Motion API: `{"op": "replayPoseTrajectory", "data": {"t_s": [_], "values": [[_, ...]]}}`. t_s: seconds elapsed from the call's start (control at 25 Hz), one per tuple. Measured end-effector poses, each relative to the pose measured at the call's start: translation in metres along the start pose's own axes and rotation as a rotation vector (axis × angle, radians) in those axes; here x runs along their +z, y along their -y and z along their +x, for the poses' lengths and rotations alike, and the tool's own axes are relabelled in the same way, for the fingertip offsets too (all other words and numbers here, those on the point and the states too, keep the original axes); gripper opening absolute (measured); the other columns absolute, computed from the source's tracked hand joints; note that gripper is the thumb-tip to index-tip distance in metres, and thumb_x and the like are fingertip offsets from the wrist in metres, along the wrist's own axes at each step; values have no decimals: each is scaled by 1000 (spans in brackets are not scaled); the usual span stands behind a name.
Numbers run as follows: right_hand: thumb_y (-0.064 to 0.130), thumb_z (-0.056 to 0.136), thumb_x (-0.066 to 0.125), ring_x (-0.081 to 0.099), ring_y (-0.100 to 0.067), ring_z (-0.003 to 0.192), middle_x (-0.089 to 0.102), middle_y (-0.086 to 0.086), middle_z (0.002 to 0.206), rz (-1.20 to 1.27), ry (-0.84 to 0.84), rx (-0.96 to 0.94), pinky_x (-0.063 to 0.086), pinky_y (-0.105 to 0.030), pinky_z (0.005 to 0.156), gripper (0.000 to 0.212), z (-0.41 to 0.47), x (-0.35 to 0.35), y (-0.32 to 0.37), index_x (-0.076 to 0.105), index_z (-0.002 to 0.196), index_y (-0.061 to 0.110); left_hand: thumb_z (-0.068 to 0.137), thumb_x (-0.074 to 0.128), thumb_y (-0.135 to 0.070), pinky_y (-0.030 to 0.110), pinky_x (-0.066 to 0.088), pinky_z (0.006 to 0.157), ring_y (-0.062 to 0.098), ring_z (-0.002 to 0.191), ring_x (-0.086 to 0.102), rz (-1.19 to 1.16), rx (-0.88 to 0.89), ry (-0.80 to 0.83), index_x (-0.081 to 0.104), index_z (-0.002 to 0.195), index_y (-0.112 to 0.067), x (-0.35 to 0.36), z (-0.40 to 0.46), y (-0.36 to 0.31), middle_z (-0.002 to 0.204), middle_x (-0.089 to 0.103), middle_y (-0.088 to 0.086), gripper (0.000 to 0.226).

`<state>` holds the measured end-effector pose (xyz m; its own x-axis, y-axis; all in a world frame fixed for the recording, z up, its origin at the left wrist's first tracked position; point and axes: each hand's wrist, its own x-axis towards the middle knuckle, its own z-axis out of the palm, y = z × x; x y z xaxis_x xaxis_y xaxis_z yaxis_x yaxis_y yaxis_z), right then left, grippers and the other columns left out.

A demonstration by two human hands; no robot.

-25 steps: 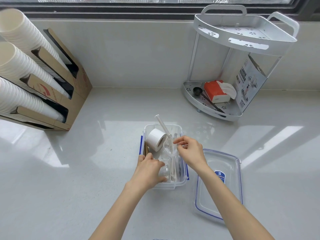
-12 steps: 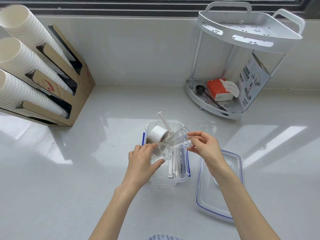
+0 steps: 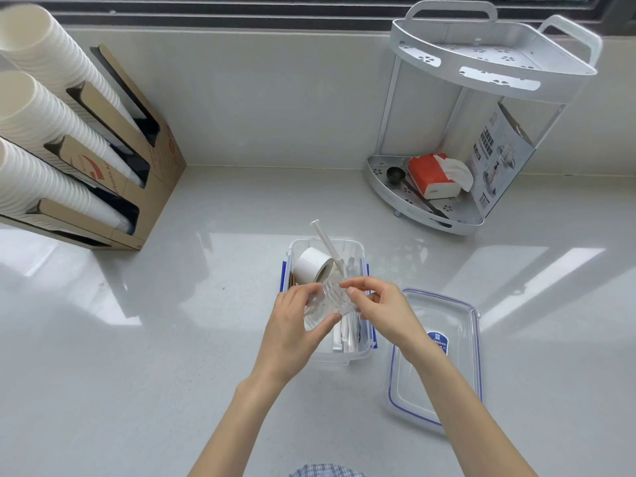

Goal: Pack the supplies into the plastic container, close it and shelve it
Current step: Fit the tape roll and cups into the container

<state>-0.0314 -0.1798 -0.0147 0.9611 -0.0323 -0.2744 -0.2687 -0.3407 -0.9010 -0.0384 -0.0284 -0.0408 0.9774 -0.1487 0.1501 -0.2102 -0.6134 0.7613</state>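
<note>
Both hands over the one open plastic container (image 3: 359, 251) at counter centre. Left hand (image 3: 292, 327) and right hand (image 3: 380, 309) each curl fingers round the clear cups (image 3: 327, 301), a small nested stack, count unclear. Inside: one white tape roll (image 3: 309, 265) at 11 o'clock, several white straws (image 3: 346, 333). One lid (image 3: 437, 359) flat at 3 o'clock. Three paper-cup stacks (image 3: 44, 108) at 10 o'clock; one corner rack (image 3: 481, 63) at 1 o'clock.
</note>
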Motion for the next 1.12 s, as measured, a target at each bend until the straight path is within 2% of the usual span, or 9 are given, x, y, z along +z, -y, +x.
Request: {"op": "replayPoseTrajectory", "data": {"t_s": [0.12,0.24,0.32,0.48,0.6,0.72,0.88,0.96,1.12], "values": [[27,92,49,62,-10,82,66,-2,107,-17,70,-18,50,-31,81,21,-2,1,0,65,105,24,78,64,-35,7,37,76,11,96,50,-46,-108,-15,51,115,-18,0,-3,3,102,53,-10,42],[27,88,56,62,-11,94,59,4,117,-43,96,-90,50,-26,82,13,-4,4,1,63,97,33,80,62,-33,23,41,81,15,94,53,-86,-175,-24,46,122,-19,-4,-1,2,103,55,-8,47],[24,86,59,62,-7,89,59,4,115,-78,87,-119,45,-17,74,14,-3,5,2,60,86,38,80,62,-34,26,42,81,14,90,54,-80,-163,-27,40,129,-23,-6,-1,1,99,54,-9,55],[21,82,64,59,3,83,59,3,110,-112,57,-164,45,-13,72,23,5,6,5,55,75,41,79,63,-35,25,44,76,15,84,58,-56,-151,-5,40,129,-26,-8,5,2,96,53,-9,56],[19,81,65,58,-3,89,55,2,109,-143,47,-188,44,-6,69,17,12,9,4,56,80,33,79,62,-36,22,42,75,13,76,60,-49,-167,19,43,126,-20,-8,11,3,104,49,-7,53],[19,84,62,57,-9,100,53,1,109,-130,32,-169,42,2,65,18,18,17,1,53,79,33,81,58,-40,30,48,81,17,84,63,49,-180,20,40,128,-17,-6,16,6,118,49,-1,55],[21,86,60,58,-10,90,54,1,104,-203,36,-105,41,-10,70,5,23,25,-6,58,89,20,85,51,-40,32,41,88,22,107,52,190,-154,53,39,128,-20,0,16,13,122,51,3,49],[23,85,60,59,-12,91,56,-3,108,-266,53,-75,44,-20,79,14,25,27,-10,61,96,15,85,49,-41,31,34,91,20,115,44,297,-118,58,43,125,-19,2,14,17,126,50,0,46],[26,85,59,62,-22,99,58,-9,113,-401,97,-8,49,-34,91,20,29,34,-16,62,101,14,80,39,-48,28,22,84,20,110,49,478,-22,101,54,116,-20,5,12,28,118,61,-7,48]]}}
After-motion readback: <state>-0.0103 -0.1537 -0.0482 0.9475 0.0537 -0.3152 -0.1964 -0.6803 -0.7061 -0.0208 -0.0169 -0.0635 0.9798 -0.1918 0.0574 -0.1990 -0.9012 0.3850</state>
